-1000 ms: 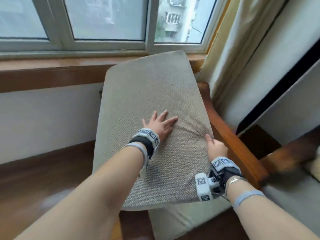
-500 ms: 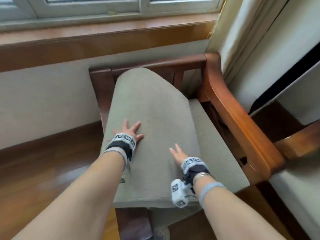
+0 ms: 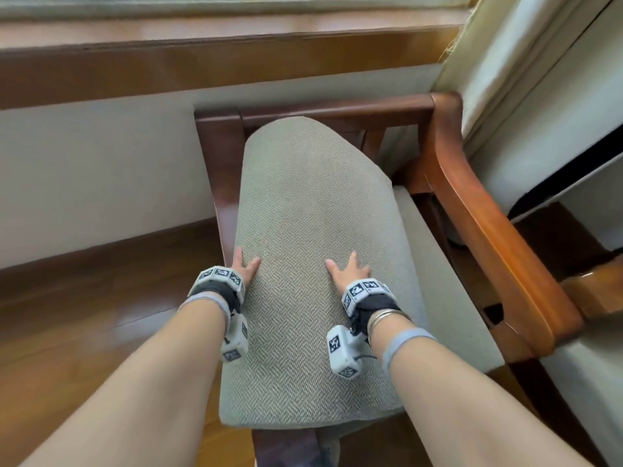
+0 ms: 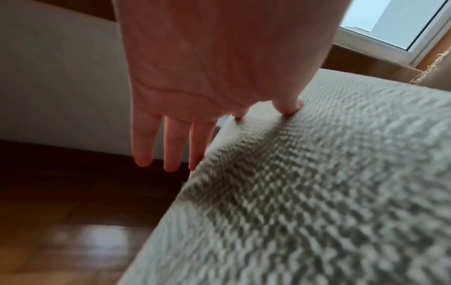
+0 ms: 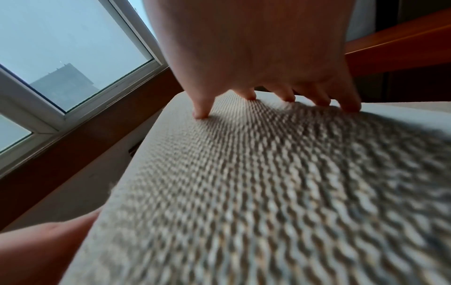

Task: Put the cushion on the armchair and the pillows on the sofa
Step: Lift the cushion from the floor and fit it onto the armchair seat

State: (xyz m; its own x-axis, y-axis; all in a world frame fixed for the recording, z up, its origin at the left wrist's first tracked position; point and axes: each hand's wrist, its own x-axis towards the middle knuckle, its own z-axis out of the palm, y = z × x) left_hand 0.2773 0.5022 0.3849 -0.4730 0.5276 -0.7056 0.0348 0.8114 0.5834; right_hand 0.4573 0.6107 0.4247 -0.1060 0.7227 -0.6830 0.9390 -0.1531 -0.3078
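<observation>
A grey-beige woven cushion (image 3: 313,264) lies slanted on the wooden armchair (image 3: 485,244), its far end near the backrest rail and its near end overhanging the seat's front. My left hand (image 3: 246,269) rests on the cushion's left edge. In the left wrist view the left hand (image 4: 219,67) has three straight fingers hanging past the cushion (image 4: 317,192) while thumb and forefinger press its top. My right hand (image 3: 349,273) lies on top, right of the middle. In the right wrist view the right hand (image 5: 256,57) has spread fingertips pressing into the cushion (image 5: 268,192).
The chair's own seat pad (image 3: 448,291) shows to the right of the cushion. A wooden window sill (image 3: 219,62) and white wall stand behind. A cream curtain (image 3: 526,79) hangs at the right. Wood floor (image 3: 84,315) lies left. Another wooden arm (image 3: 596,288) adjoins at the right.
The cushion has come down from raised before the window to slanting on the armchair. My right hand moved from its right edge onto the top; my left shifted to the left edge.
</observation>
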